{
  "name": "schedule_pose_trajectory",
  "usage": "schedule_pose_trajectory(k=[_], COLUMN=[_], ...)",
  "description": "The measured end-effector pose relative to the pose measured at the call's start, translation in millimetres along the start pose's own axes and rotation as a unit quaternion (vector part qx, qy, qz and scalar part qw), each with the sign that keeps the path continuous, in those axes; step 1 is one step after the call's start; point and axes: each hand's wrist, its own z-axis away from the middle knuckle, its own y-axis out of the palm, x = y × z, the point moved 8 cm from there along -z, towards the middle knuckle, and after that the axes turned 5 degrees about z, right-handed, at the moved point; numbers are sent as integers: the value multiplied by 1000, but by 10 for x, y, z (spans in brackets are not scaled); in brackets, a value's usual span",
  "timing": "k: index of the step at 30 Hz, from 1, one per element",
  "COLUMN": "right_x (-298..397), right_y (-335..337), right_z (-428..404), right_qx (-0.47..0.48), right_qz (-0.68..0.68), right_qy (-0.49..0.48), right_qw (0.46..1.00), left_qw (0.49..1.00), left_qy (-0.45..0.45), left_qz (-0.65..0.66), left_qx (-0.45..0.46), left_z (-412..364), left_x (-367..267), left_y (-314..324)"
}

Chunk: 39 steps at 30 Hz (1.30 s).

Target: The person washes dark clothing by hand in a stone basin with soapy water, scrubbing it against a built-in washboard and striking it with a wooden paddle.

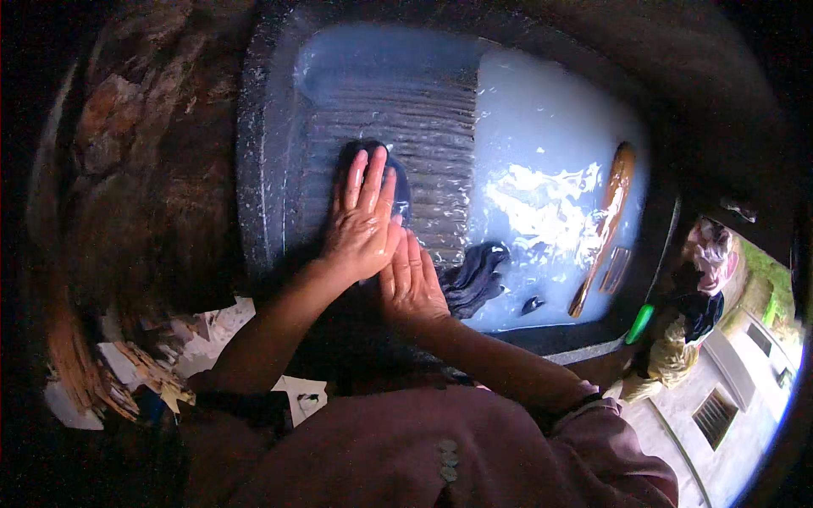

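My left hand lies flat, fingers extended, over a dark wet cloth on the ribbed washboard slope of a dark stone-like wash basin. Most of that cloth is hidden beneath the palm and fingers. My right hand is close below it, fingers straight, its tips touching the base of the left hand. What lies under the right palm is hidden. Beside the right hand a bunched dark cloth sits partly in cloudy bluish water.
A long brown wooden stick slants along the basin's right side, near a small brownish rectangular object. A green handle rests by the rim. Crumpled fabrics lie at right. Rough stone and splintered wood flank the left.
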Motion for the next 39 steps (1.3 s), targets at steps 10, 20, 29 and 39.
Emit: schedule_pose_trajectory(k=[10,20,29,39], right_x=[-213,-2917,-2586,-2265], right_y=[-238,513,602,-2212], right_z=[73,2464,2251,694], right_qx=[-15,-32,-67,-277], right_qz=[-210,46,-417,-544], right_qy=[36,547,520,206], right_qw=[977,835,742,765], left_qw=[988,965,913,859], left_qy=[-46,-193,-149,-252], left_qz=[-145,22,91,371], left_qx=[-7,-174,-368,-246], left_z=[-78,849,566,761], left_x=[-39,-255,-389,-60], left_y=[22,211,314,381])
